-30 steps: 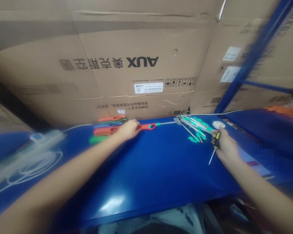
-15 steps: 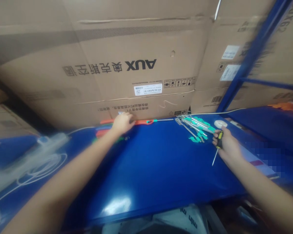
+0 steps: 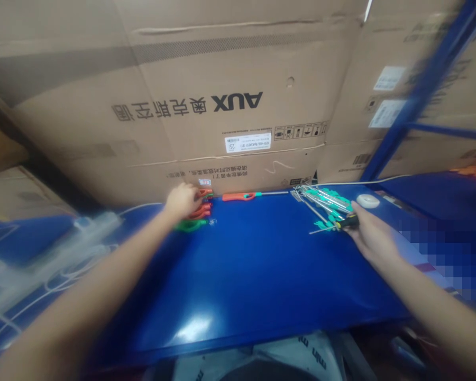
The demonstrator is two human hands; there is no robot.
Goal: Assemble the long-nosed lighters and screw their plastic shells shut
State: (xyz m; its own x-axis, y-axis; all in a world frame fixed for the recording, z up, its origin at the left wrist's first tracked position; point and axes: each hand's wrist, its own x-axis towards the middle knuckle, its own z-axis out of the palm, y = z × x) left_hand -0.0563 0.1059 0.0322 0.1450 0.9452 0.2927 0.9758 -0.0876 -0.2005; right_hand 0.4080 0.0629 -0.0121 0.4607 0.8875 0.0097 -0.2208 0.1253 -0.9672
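At the left pile of orange and green lighter handles (image 3: 198, 212), my left hand (image 3: 182, 201) has its fingers curled round the topmost orange handle (image 3: 204, 193); part of it is hidden by the fingers. A whole orange lighter (image 3: 240, 196) with a long metal tube lies just right of that hand, against the cardboard. My right hand (image 3: 371, 230) grips a black and yellow screwdriver (image 3: 347, 221), its shaft pointing left. Beside its fingertips lies a bunch of metal tubes with teal ends (image 3: 321, 203).
Blue sheeting covers the table (image 3: 262, 264). A large cardboard box (image 3: 162, 143) stands upright along the back, beside a blue metal post (image 3: 412, 100). A round white object (image 3: 368, 201) lies behind my right hand. White cables and a power strip (image 3: 75, 238) are at left.
My left hand has moved left, off the whole lighter and onto the pile of handles. In my right hand the screwdriver has swung from pointing down to pointing left.
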